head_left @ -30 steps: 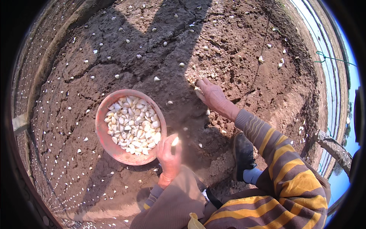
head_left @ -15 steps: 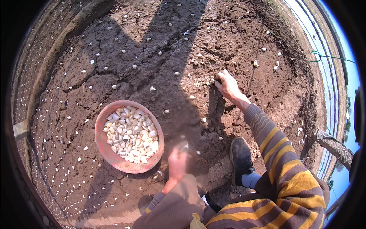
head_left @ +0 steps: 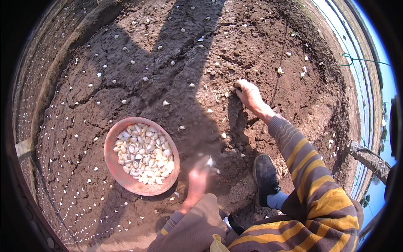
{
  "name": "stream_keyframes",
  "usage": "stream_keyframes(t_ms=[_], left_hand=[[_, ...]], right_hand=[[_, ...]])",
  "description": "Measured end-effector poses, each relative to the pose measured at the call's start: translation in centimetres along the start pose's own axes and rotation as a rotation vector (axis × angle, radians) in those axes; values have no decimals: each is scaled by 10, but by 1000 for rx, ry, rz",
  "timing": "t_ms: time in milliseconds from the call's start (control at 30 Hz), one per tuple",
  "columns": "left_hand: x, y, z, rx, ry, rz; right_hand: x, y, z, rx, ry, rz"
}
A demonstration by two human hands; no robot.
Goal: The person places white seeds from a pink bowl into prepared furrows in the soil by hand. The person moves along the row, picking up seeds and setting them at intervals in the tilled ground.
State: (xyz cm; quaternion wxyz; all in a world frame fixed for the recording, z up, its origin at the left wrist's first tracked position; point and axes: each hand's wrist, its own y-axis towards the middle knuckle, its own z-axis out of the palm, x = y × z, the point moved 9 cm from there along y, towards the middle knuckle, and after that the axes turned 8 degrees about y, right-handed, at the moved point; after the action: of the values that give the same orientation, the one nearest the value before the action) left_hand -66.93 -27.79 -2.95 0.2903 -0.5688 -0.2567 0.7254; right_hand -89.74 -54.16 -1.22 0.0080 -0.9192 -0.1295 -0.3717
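This is an outdoor farm field. Cracked soil (head_left: 260, 54) is dotted with cloves (head_left: 166, 103), shadows (head_left: 184, 48) fall across it, and blue sky (head_left: 388, 82) shows at the right edge.

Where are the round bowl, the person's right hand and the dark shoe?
Round bowl (head_left: 113, 164): head view, on the bare inner wall at its left.
Right hand (head_left: 251, 96): head view, on the back of the hand.
Dark shoe (head_left: 265, 173): head view, on its upper.
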Motion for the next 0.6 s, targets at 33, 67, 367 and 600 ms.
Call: stream_keyframes(t_ms=[33,67,367,600], left_hand=[[-3,1,0,-14,-10,8],[-6,1,0,-28,-20,15],[-13,21,-1,39,-177,8],[-12,25,0,15,-309,-28]], right_hand=[[4,-3,2,-8,-40,-23],[9,-6,5,-16,-80,-45],[15,4,23,169,-345,-50],[132,-88,55,654,395,55]])
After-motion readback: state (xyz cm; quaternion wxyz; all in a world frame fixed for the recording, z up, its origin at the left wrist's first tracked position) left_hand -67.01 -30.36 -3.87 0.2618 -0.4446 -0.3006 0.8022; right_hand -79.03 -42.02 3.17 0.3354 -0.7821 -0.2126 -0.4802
